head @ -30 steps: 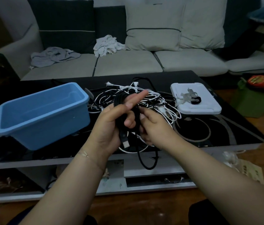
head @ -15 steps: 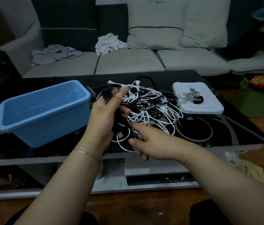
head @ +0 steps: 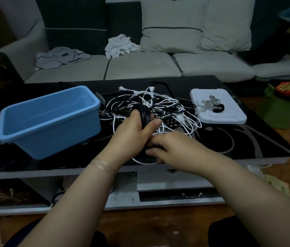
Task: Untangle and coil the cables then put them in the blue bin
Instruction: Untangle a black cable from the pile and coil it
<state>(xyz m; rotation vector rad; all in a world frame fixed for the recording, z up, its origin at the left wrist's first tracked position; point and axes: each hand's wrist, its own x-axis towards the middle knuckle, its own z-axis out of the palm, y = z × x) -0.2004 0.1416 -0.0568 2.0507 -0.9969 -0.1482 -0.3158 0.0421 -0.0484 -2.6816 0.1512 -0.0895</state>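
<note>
Blue bin: stands at your far left on the black tabletop, open side up, nothing visible inside. It sits just beside the tangle, probably so a finished coil needs only a short carry.

Left hand: your fingers are curled round a coil of black cable, thumb lying across its front. The coil is held upright above the near part of the pile, which likely keeps its loops from slipping back among the loose strands.

Tangle of cables: white and black leads heaped mid-tabletop, between the bin and the white lid, crossing over one another. Most of the work looks to be still ahead of you.

Right hand: low, near the front edge of the tabletop, fingers bent downward over dark cable beneath the coil. You cannot tell whether they pinch a strand or only rest on it; the fingertips are hidden. By its place it appears to be feeding or tucking the tail of the black cable.

White lid: lies flat to the right of the tangle, carrying a few pale ties and a small black band, seemingly kept within reach for binding coils.
</note>
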